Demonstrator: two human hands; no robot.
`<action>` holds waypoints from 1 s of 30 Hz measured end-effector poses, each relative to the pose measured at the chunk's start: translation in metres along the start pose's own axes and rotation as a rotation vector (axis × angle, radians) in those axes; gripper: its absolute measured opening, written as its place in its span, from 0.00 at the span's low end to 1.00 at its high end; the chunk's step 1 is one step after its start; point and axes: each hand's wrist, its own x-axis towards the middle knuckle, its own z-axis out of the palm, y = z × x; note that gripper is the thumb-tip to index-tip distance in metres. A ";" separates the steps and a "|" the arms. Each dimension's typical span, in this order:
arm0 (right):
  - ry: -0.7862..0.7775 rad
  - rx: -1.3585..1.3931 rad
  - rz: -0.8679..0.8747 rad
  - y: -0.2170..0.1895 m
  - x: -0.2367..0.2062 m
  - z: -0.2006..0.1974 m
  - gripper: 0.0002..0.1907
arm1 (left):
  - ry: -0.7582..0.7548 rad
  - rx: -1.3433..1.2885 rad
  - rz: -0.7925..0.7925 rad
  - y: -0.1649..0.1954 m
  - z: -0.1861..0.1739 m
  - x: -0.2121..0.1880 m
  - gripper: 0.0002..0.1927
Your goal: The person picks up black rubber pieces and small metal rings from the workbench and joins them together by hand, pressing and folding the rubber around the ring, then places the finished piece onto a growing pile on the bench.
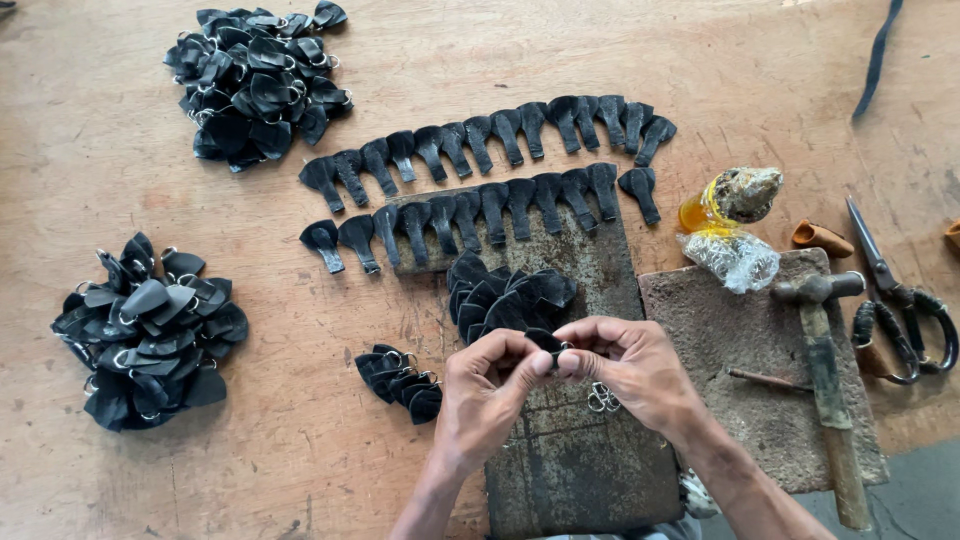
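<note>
We see the scene in soft, even daylight, bright enough to read all details. The wooden surface looks warm and matte, with a paler, slightly washed zone near the top right. Shadows are short and soft; they fall just below and to the left of the black leather heaps, so the light seems to come from the upper right. Small glints show on the metal rings and on the crumpled plastic wrap. The centre is sharp. Our hands are a little soft at the fingertips. The straight edges bend slightly near the corners, from a wide lens.
</note>
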 end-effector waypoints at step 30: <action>0.042 -0.010 -0.063 0.003 0.004 0.005 0.14 | -0.024 -0.421 -0.213 -0.014 -0.006 0.011 0.13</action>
